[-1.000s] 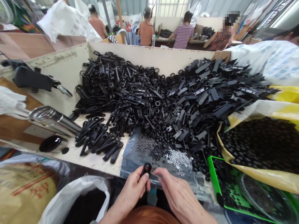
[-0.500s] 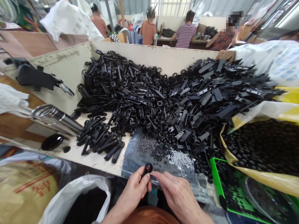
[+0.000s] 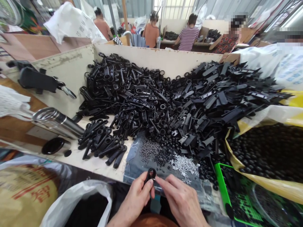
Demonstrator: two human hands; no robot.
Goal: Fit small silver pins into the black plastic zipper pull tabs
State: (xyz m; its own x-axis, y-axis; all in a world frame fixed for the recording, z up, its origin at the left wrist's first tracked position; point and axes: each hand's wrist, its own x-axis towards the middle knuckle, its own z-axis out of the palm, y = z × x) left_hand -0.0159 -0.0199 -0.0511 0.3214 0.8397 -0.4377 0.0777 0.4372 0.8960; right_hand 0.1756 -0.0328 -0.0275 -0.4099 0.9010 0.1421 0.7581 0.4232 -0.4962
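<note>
The left hand [image 3: 138,194] pinches a ring-ended black part [image 3: 148,178]; right beside it, the right hand [image 3: 181,194] curls, its hold I can't tell.

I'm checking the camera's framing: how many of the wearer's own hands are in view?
2. The left hand grips a black ring-ended part; the right hand is just beside that part's ring. Both show plainly, though some fingers are hidden.

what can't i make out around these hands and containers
Head view throughout:
Lower end of the black part: hidden by left hand.
Pale bit near right hand: too small to identify.
Contents of white bag: too dark.
Green tray: cut off by picture edge.
</note>
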